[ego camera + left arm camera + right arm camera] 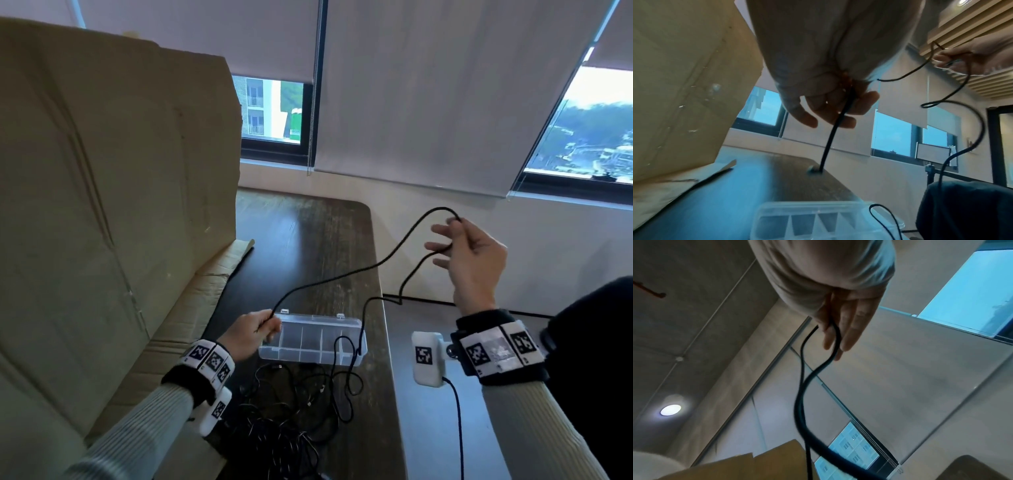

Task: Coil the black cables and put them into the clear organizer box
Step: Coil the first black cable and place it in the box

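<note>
A long black cable (pixel 342 277) stretches between my two hands above the dark table. My left hand (pixel 253 330) grips one end just left of the clear organizer box (pixel 274 354), fingers curled round the cable (pixel 832 138). My right hand (pixel 469 253) is raised to the right and holds a loop of the cable (pixel 803 386) between its fingers (pixel 851 331). From there the cable drops down and runs over the box's right end. The box (pixel 818 211) is open, showing divided compartments. A tangled pile of black cables (pixel 284 411) lies in front of it.
A large cardboard box (pixel 102 171) stands at the left, its flap lying on the dark wooden table (pixel 308 240). A grey surface (pixel 428 428) adjoins the table on the right, with a dark fabric object (pixel 599 342) beyond it. Windows with blinds fill the back wall.
</note>
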`<state>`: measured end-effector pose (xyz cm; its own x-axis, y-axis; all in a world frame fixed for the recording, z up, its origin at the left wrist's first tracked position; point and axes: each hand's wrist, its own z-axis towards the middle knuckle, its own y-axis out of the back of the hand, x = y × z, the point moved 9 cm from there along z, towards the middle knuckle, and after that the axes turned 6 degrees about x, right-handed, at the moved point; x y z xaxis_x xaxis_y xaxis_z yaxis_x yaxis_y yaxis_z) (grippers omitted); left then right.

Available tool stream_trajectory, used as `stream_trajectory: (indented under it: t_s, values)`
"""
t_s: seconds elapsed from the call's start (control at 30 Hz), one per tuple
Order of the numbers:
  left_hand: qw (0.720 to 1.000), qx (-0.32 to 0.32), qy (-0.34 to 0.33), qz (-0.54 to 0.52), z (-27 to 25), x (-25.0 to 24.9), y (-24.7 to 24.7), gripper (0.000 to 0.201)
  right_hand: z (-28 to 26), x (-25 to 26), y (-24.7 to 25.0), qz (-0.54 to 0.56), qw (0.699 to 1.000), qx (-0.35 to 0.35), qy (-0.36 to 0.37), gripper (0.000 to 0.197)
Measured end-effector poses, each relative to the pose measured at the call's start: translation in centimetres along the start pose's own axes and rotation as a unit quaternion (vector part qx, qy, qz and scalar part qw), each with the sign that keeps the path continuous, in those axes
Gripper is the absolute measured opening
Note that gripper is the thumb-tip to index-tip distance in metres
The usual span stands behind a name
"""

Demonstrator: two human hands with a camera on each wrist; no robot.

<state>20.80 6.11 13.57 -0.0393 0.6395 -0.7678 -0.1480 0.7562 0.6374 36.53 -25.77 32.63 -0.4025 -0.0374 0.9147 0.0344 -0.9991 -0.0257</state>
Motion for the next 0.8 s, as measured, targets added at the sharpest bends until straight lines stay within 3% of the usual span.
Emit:
stream_trajectory:
  t_s: [0.07, 0.13, 0.2, 0.3, 0.37, 0.47, 0.53, 0.57, 0.7, 0.8]
  values:
    - [1.000, -0.005, 0.027, -0.008, -0.1, 1.0, 0.3, 0.030, 0.0, -1.3, 0.5, 0.011, 0.999, 0.012, -0.046, 0.020]
    - [0.999, -0.020, 0.024, -0.027, -0.1, 0.1, 1.1, 0.029, -0.5, -2.8, -1.0, -0.025, 0.991, 0.091, -0.100, 0.023]
    - [0.999, -0.043, 0.007, 0.005, 0.2, -1.9, 2.5, 0.028, -1.7, -3.5, -3.1, -0.131, 0.966, 0.189, -0.118, 0.030]
    - [0.996, -0.054, -0.029, 0.071, 0.5, -5.3, 4.2, 0.029, -5.0, -2.2, -7.1, -0.330, 0.881, 0.338, -0.015, 0.050]
    - [0.992, -0.040, -0.061, 0.107, 0.4, -7.3, 4.4, 0.035, -7.9, -1.3, -10.4, -0.343, 0.839, 0.416, 0.079, 0.056]
    - [0.982, -0.011, -0.101, 0.162, 0.2, -10.2, 3.8, 0.045, -10.8, -2.8, -14.1, -0.360, 0.786, 0.485, 0.133, 0.054]
    - [0.984, -0.015, -0.113, 0.139, 0.3, -11.1, 3.8, 0.047, -11.6, -4.0, -15.5, -0.384, 0.762, 0.505, 0.130, 0.037]
    - [0.988, -0.018, -0.113, 0.105, 0.3, -11.1, 4.0, 0.047, -11.6, -4.0, -15.8, -0.383, 0.766, 0.500, 0.129, 0.028]
    - [0.997, -0.002, -0.082, 0.009, -0.2, -9.9, 4.9, 0.033, -8.7, -2.7, -14.1, -0.243, 0.879, 0.397, 0.105, 0.027]
    - [0.987, 0.010, -0.079, -0.141, -0.7, -10.1, 5.1, 0.033, -6.6, -3.1, -12.1, -0.156, 0.929, 0.332, 0.058, 0.025]
